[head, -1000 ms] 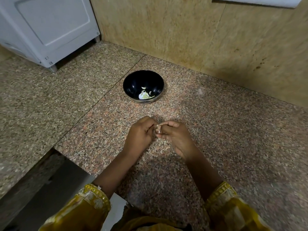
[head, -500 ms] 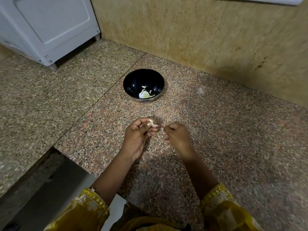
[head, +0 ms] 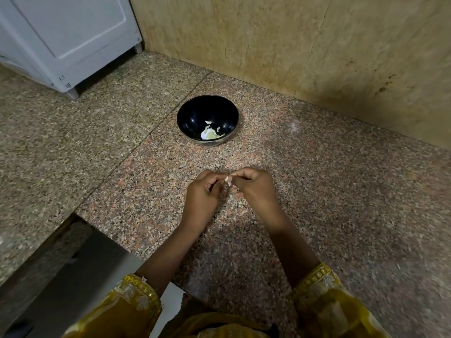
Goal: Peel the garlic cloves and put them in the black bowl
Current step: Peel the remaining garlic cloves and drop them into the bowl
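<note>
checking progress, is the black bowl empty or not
Not empty: the black bowl holds a few pale pieces at its bottom.

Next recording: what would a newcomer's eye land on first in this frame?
The two hands meeting at the centre draw the eye first: the left hand and right hand both pinch a small pale garlic clove over the speckled granite counter. Beyond them sits the black bowl, with a few pale garlic pieces inside. A white appliance stands at the far left.
</note>
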